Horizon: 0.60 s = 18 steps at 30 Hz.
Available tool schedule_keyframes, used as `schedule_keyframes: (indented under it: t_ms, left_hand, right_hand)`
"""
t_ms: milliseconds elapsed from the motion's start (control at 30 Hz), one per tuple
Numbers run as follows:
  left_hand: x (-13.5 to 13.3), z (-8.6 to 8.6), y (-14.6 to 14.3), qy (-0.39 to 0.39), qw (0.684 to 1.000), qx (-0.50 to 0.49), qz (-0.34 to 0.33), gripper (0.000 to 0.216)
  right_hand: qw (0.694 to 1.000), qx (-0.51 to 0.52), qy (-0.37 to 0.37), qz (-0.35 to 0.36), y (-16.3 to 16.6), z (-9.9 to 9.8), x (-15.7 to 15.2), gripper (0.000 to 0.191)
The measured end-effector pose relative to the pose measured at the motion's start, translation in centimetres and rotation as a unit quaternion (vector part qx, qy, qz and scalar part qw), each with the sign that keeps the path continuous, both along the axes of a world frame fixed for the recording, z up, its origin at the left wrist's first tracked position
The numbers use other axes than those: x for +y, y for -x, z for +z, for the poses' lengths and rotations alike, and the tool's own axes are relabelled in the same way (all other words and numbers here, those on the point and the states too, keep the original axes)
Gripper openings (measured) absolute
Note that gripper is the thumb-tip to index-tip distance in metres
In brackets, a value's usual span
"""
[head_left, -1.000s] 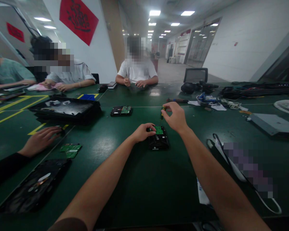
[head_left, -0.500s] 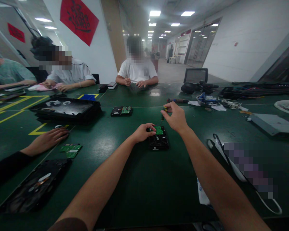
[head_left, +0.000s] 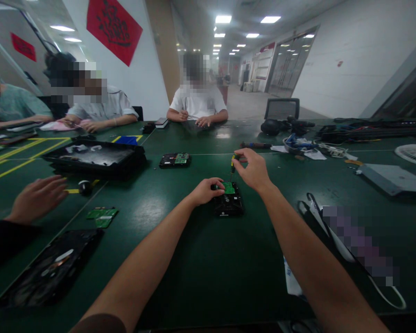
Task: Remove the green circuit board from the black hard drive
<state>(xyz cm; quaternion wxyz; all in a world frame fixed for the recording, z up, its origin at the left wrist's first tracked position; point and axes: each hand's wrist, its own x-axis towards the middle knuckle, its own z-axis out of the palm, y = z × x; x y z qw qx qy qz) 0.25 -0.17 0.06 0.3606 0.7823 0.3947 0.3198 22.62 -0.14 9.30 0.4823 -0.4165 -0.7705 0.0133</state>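
Observation:
A black hard drive (head_left: 229,205) with a green circuit board (head_left: 229,188) on top lies on the green table (head_left: 208,259) in front of me. My left hand (head_left: 207,191) rests closed on the drive's left edge, holding it down. My right hand (head_left: 252,170) pinches the handle of a small screwdriver (head_left: 232,163) that stands upright with its tip on the circuit board.
A second hard drive (head_left: 175,160) lies farther back, beside a black tray (head_left: 93,157). Loose green boards (head_left: 102,216) and an opened drive (head_left: 52,268) sit at left near a co-worker's hand (head_left: 38,198). Three people sit across the table. Tools and cables (head_left: 298,143) crowd the right.
The co-worker's hand at left has pulled back toward the left, uncovering a small round black object. My hands and the screwdriver have barely moved.

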Motion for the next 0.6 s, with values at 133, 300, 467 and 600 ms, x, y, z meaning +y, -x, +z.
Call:
schedule_keyframes:
  t_ms: [133,300,467,600]
  left_hand:
    - [0.00,0.11,0.01,0.004,1.000,0.004,0.000,0.014]
    - [-0.02,0.12,0.05,0.009,1.000,0.009,0.005,0.015]
    - [-0.09,0.13,0.06,0.009,1.000,0.006,0.003,0.015]
    - [-0.09,0.18,0.04,0.011,1.000,0.010,0.008,0.015]
  right_hand:
    - [1.000,-0.009,-0.008,0.004,0.02,0.06,-0.02,0.023]
    - [1.000,-0.011,0.001,-0.002,-0.02,0.16,0.01,0.024]
    - [1.000,0.001,0.015,0.006,-0.02,0.19,0.04,0.025]
    - [1.000,0.002,0.011,0.003,0.07,0.24,-0.10,0.022]
